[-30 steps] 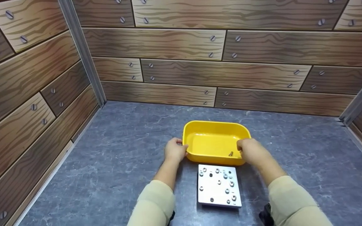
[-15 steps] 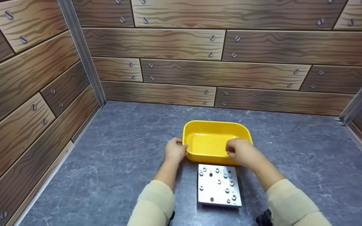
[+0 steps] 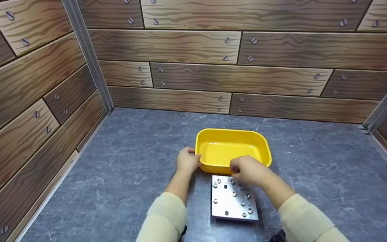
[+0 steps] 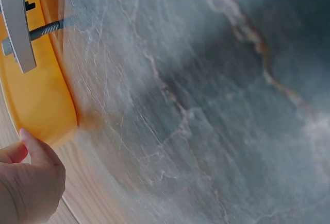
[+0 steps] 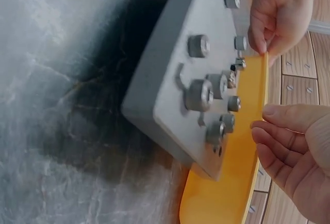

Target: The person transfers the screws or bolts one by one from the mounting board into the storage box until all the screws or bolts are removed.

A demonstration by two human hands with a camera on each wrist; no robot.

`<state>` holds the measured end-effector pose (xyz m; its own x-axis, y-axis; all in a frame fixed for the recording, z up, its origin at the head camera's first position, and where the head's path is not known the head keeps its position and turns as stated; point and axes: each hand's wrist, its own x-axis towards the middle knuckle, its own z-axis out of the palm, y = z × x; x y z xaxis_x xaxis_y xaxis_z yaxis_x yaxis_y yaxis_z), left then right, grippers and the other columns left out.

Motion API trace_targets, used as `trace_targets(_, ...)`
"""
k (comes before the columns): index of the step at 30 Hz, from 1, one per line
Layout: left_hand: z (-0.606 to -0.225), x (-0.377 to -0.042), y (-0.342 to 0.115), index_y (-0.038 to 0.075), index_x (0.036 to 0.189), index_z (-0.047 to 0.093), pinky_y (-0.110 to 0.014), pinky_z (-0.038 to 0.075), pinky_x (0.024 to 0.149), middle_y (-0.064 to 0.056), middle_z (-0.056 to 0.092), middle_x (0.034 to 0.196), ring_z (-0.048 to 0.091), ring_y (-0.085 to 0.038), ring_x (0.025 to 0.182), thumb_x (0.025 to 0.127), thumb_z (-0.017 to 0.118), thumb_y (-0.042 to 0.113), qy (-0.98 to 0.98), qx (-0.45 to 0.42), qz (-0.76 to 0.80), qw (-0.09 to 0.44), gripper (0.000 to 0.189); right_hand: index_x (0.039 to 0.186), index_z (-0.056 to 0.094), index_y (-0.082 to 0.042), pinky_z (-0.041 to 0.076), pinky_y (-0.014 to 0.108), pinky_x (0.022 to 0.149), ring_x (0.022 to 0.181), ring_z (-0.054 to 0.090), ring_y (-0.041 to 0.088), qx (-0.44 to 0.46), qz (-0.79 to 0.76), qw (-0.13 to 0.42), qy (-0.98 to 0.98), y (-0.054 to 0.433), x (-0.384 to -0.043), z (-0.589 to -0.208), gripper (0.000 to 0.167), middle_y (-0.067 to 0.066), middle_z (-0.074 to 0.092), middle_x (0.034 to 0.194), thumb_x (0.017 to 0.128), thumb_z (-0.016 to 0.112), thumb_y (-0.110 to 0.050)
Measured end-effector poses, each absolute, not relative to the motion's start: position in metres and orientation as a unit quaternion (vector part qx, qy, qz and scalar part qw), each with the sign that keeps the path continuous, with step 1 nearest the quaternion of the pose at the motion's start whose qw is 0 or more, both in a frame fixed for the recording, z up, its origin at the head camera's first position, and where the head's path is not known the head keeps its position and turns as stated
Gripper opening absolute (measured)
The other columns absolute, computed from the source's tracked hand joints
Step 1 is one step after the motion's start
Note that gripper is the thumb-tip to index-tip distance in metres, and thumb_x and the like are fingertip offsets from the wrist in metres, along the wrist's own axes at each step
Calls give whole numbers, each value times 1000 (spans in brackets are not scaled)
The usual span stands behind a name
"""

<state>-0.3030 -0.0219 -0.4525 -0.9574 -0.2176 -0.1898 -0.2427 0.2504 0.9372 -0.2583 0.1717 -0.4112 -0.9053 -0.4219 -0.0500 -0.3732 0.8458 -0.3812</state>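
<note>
In the head view a yellow plastic tray (image 3: 228, 131) lies behind a silver metal plate (image 3: 228, 206) with several bolts in its top. My left hand (image 3: 187, 163) pinches the tray's left rim. My right hand (image 3: 250, 171) is over the tray's near rim, its fingertips just above the plate's far edge. The right wrist view shows its thumb (image 5: 276, 112) and bent index finger close together at the rim; I cannot tell whether a small screw is between them. Threaded shanks (image 4: 46, 29) stick out below the plate in the left wrist view.
The grey marbled tabletop (image 3: 136, 161) extends around the tray and plate. Wood-patterned panels (image 3: 186, 77) stand behind and at both sides, with metal posts (image 3: 91, 57) at the corners. Black devices (image 3: 278, 236) show below the sleeves.
My right hand has come from the tray's right end, past where a small screw lay, to its near rim over the plate. That spot is now covered. The left hand stays put.
</note>
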Motion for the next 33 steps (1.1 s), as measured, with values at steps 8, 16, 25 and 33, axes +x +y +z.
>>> trace_targets(8,-452,-303,-22,-2,103,58,-22,53,58,-11,59,90,61,-15,68,84,62,4,792,-148,592,12,21,71,63,-14,45,28,58,62,49,11,-240,-145,69,957,167,-255,-422,10,-8,55,65,74,70,-7)
trace_targets(16,-452,-302,-22,0,101,59,-20,53,56,-10,60,88,62,-16,67,83,63,5,796,-153,586,9,19,70,60,-14,45,28,56,61,49,13,-199,-126,89,968,159,-251,-425,13,-5,52,65,76,68,-5)
trace_targets(25,-453,-302,-21,0,100,59,-20,52,55,-10,59,86,60,-14,64,83,63,5,797,-147,586,5,18,69,53,-15,42,28,55,60,47,15,-201,-106,88,970,159,-251,-424,18,-3,49,64,72,68,-5)
trace_targets(33,-454,-301,-20,0,99,59,-22,53,56,-10,60,85,60,-14,62,83,63,5,800,-145,582,1,17,69,51,-18,42,28,54,60,47,15,-192,-116,91,970,160,-251,-425,21,-3,50,63,71,70,-7)
